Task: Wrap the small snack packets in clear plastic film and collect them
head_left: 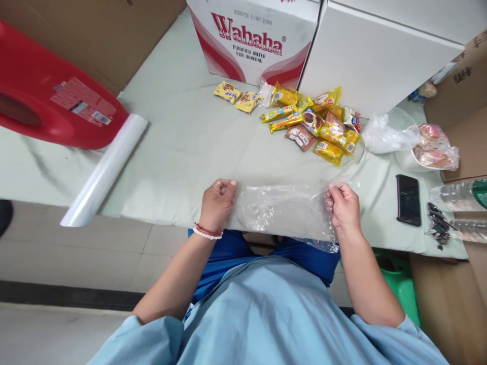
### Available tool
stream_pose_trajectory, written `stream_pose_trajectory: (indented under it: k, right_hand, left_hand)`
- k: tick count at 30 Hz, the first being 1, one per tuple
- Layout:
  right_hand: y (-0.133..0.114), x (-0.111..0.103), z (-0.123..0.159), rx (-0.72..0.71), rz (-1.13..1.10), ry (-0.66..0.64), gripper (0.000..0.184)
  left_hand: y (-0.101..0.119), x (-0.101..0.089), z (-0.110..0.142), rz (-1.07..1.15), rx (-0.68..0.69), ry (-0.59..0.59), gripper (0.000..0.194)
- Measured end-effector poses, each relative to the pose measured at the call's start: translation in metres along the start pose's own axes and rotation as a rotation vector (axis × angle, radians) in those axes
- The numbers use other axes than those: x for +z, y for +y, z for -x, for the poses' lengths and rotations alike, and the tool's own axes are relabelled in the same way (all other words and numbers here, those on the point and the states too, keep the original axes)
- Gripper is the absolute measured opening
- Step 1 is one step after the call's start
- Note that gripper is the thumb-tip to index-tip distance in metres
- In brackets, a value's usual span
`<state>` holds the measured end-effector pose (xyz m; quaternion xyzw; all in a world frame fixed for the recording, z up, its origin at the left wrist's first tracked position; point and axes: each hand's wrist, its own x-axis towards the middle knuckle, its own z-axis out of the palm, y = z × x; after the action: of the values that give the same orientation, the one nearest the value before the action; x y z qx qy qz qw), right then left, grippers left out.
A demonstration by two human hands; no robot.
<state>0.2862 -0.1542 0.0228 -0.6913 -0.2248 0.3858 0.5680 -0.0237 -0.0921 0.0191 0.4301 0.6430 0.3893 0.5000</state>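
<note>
Pinching the clear bag in left hand at 9 o'clock and right hand at 3, stretched lengthwise between; facing snack packs at 1 o'clock, nearer the right hand.

"What was worn?"

"A light blue top, sleeves ending near the elbows, and deeper blue trousers."

"Any jewellery?"

"The left hand had a gold-coloured ring, a red bracelet and white beads at its wrist."
</note>
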Motion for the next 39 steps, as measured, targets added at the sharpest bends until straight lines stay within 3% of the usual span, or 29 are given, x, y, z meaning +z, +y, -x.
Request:
stream_pose_trajectory:
  k: [3, 5, 6, 7, 8, 10, 13, 16, 19, 21, 23, 25, 27, 32, 34, 36, 39]
  right_hand:
    - [0.004, 0.000, 0.005, 0.029, 0.027, -0.008, 0.050]
    - [0.005, 0.002, 0.011, 0.019, 0.053, -0.011, 0.051]
    - [0.005, 0.003, 0.013, 0.006, 0.063, -0.018, 0.051]
    - [0.005, 0.004, 0.015, -0.010, 0.073, -0.029, 0.050]
    - [0.006, 0.005, 0.017, -0.024, 0.082, -0.045, 0.051]
    - [0.008, 0.007, 0.016, -0.040, 0.101, -0.078, 0.052]
    - [0.014, 0.004, 0.009, -0.029, 0.164, -0.092, 0.053]
    - [0.020, -0.010, -0.003, -0.136, 0.395, -0.048, 0.048]
    - [0.017, -0.027, -0.007, -0.471, 0.723, -0.046, 0.057]
    - [0.008, -0.034, -0.006, -0.727, 0.874, -0.148, 0.061]
    - [-0.003, -0.034, -0.004, -0.918, 0.949, -0.314, 0.045]
    - [-0.012, -0.029, -0.008, -0.983, 0.929, -0.455, 0.021]
    - [-0.017, -0.019, -0.019, -0.881, 0.813, -0.473, 0.011]
    - [-0.021, -0.010, -0.062, -0.261, 0.404, -0.083, 0.015]
    - [-0.023, -0.022, -0.071, -0.222, 0.331, -0.023, 0.023]
    - [-0.026, -0.042, -0.070, -0.272, 0.286, -0.001, 0.028]
    - [-0.032, -0.074, -0.059, -0.310, 0.215, 0.083, 0.025]
  left_hand:
    - [0.010, -0.007, 0.017, -0.198, 0.332, 0.291, 0.017]
    - [0.023, -0.008, 0.036, -0.331, 0.686, 0.425, 0.013]
    - [0.030, -0.008, 0.045, -0.390, 0.892, 0.416, 0.016]
    - [0.037, -0.006, 0.053, -0.448, 1.081, 0.321, 0.022]
    - [0.042, -0.003, 0.060, -0.498, 1.241, 0.150, 0.027]
    - [0.048, 0.006, 0.067, -0.649, 1.372, -0.252, 0.031]
    - [0.041, 0.022, 0.066, -1.032, 1.159, -0.690, 0.028]
    - [0.028, 0.031, 0.065, -1.291, 0.876, -0.910, 0.028]
    - [0.019, 0.034, 0.066, -1.336, 0.724, -0.922, 0.038]
    - [0.017, 0.035, 0.066, -1.315, 0.634, -0.898, 0.047]
    - [0.017, 0.036, 0.064, -1.267, 0.559, -0.875, 0.055]
    - [0.016, 0.037, 0.059, -1.212, 0.491, -0.847, 0.059]
    - [0.015, 0.038, 0.052, -1.160, 0.421, -0.827, 0.069]
    - [0.015, 0.033, 0.039, -0.945, 0.305, -0.873, 0.102]
    - [0.016, 0.030, 0.040, -0.846, 0.286, -0.871, 0.106]
    - [0.017, 0.027, 0.043, -0.725, 0.268, -0.840, 0.104]
    - [0.020, 0.025, 0.048, -0.544, 0.276, -0.722, 0.091]
